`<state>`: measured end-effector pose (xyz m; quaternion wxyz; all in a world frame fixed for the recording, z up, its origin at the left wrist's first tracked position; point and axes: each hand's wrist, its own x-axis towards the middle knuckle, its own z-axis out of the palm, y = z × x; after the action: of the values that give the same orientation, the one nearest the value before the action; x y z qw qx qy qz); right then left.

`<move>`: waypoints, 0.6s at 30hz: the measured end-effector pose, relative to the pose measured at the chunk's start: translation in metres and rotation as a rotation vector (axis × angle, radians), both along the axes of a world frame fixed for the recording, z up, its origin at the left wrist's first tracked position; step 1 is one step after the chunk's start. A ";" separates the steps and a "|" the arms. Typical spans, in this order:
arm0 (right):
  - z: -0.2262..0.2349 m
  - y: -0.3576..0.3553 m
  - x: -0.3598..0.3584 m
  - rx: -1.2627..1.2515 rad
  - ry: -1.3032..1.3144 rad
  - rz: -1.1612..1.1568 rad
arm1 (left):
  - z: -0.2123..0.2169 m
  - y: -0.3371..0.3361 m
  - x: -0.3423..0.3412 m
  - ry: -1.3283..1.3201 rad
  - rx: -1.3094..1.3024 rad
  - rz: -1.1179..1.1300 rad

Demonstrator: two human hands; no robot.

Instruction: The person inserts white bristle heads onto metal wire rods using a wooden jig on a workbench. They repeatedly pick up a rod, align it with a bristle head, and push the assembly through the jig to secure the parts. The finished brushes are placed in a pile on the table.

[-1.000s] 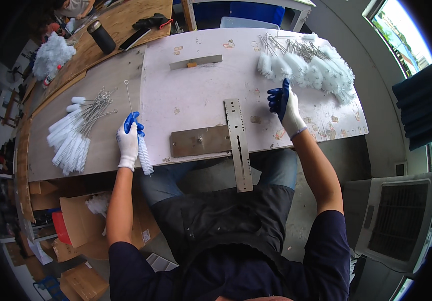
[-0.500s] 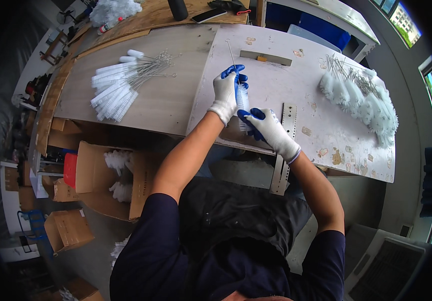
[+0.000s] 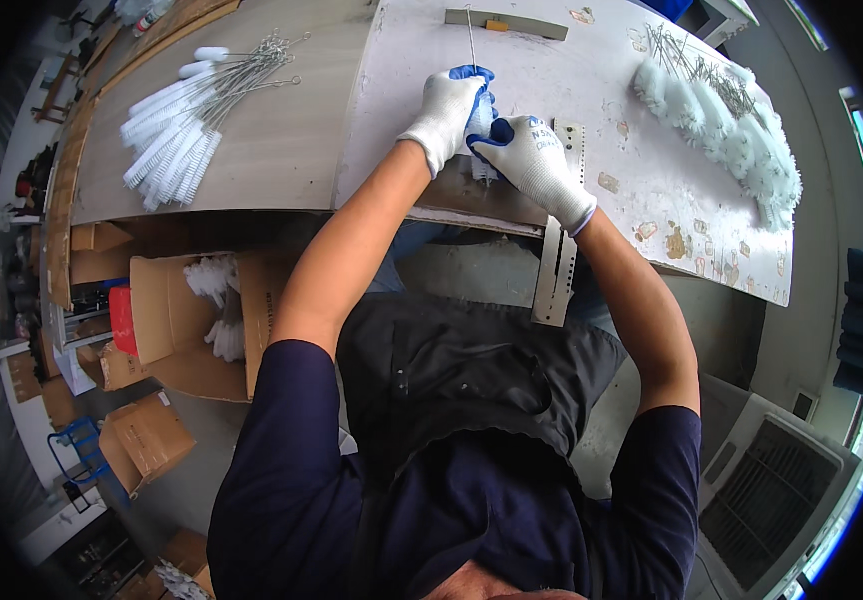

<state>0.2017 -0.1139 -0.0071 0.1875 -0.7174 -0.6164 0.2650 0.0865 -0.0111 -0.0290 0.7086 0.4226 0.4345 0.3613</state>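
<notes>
My left hand (image 3: 448, 117), in a white glove with blue-coated fingers, is closed around a white bristle brush (image 3: 484, 171). The brush's thin wire handle sticks out past that hand toward the far side of the table. My right hand (image 3: 536, 165), gloved alike, is closed on the bristle part just below the left one. Between them the fingers hide most of the bristles; only the lower end shows. To the left lies a fanned pile of straight white brushes (image 3: 176, 135) with looped wire handles. A heap of fluffier, curved brushes (image 3: 721, 125) lies to the right.
A perforated metal strip (image 3: 555, 265) juts over the near table edge beside my right forearm. Farther back lies a flat grey bar (image 3: 541, 29) with an orange piece. Below the table at left, an open cardboard box (image 3: 176, 340) holds white brushes.
My right hand has moved up along the brush, closer to my left hand, and less of the bristles shows. The whole view has tilted down toward my body.
</notes>
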 end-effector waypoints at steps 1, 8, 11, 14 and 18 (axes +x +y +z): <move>0.001 0.001 0.000 -0.005 -0.001 0.005 | -0.002 0.001 -0.001 -0.047 -0.032 -0.001; 0.001 -0.001 0.005 0.104 0.009 -0.017 | -0.003 0.007 0.002 -0.249 -0.017 -0.078; 0.003 -0.002 0.004 0.067 -0.023 -0.013 | -0.009 0.014 0.000 -0.382 -0.089 -0.134; -0.002 0.000 0.004 0.072 -0.037 -0.012 | -0.018 0.021 0.001 -0.458 -0.147 -0.169; 0.004 0.000 0.003 0.103 0.046 -0.062 | -0.024 0.025 0.002 -0.462 -0.168 -0.166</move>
<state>0.2050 -0.1140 -0.0035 0.2463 -0.7192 -0.6023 0.2435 0.0883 0.0143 -0.0529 0.8487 0.3028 0.2535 0.3517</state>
